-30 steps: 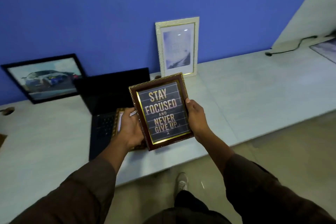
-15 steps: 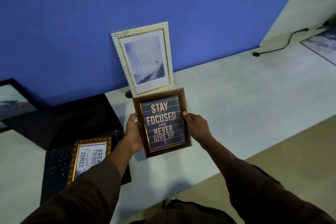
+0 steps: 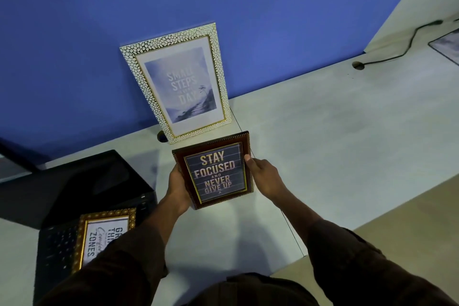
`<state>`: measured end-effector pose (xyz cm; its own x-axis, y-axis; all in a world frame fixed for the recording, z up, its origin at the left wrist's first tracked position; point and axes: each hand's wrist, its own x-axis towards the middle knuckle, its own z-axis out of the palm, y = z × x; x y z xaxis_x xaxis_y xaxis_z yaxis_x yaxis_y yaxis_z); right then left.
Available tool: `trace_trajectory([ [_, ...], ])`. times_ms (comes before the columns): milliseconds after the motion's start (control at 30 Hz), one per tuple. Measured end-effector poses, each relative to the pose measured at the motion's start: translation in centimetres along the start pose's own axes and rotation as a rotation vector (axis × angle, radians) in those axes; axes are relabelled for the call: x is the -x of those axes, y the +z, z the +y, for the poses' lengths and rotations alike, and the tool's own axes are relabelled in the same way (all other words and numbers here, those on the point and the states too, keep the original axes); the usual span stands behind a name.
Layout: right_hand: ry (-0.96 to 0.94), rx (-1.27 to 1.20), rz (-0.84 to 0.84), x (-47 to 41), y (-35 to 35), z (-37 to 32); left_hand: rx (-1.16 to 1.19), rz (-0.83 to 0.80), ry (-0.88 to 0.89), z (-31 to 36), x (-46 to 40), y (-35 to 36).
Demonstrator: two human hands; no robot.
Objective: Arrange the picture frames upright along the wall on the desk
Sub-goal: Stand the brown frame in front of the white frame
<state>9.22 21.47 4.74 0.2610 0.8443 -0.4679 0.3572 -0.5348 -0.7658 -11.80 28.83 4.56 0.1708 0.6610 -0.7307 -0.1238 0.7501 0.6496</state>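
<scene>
I hold a dark brown frame [image 3: 215, 172] reading "STAY FOCUSED AND NEVER GIVE UP" over the desk [image 3: 335, 136], just in front of a white pebbled frame [image 3: 176, 81] that leans upright against the blue wall. My left hand [image 3: 178, 185] grips its left edge and my right hand [image 3: 265, 174] grips its right edge. A gold frame [image 3: 104, 235] lies flat on a black laptop at the lower left, partly hidden by my left sleeve. The corner of a black frame [image 3: 15, 159] shows at the far left edge.
The open black laptop [image 3: 82, 189] sits left of the held frame. A cable [image 3: 402, 51] runs from a desk hole [image 3: 358, 65] at the back right, near a flat print [image 3: 447, 46]. The desk's front edge runs diagonally at the lower right, with floor beyond.
Both hands have carried the brown frame forward, closer to the white frame and the wall. The view has shifted right, so the black frame at the left has nearly left the picture.
</scene>
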Motion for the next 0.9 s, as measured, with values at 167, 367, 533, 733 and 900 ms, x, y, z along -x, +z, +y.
trace_trajectory([
  [167, 0.032, -0.024, 0.047, -0.3, 0.5, 0.8, 0.017, 0.006, 0.002, -0.3, -1.3, -0.5],
  [367, 0.039, -0.069, 0.032, 0.2, 0.6, 0.9, 0.056, 0.0, 0.017, -0.3, -1.6, -0.2],
  [533, 0.048, -0.046, 0.007, 1.2, 0.9, 1.3, 0.041, 0.108, 0.041, -0.6, -0.7, -0.7],
  [733, 0.151, 0.073, 0.1, 3.3, 2.7, 4.2, 0.019, 0.201, 0.041, -2.4, 1.1, -3.1],
  [900, 0.175, 0.092, 0.051, 6.0, 4.6, 4.5, 0.006, 0.202, 0.066, -4.2, 4.0, -5.9],
])
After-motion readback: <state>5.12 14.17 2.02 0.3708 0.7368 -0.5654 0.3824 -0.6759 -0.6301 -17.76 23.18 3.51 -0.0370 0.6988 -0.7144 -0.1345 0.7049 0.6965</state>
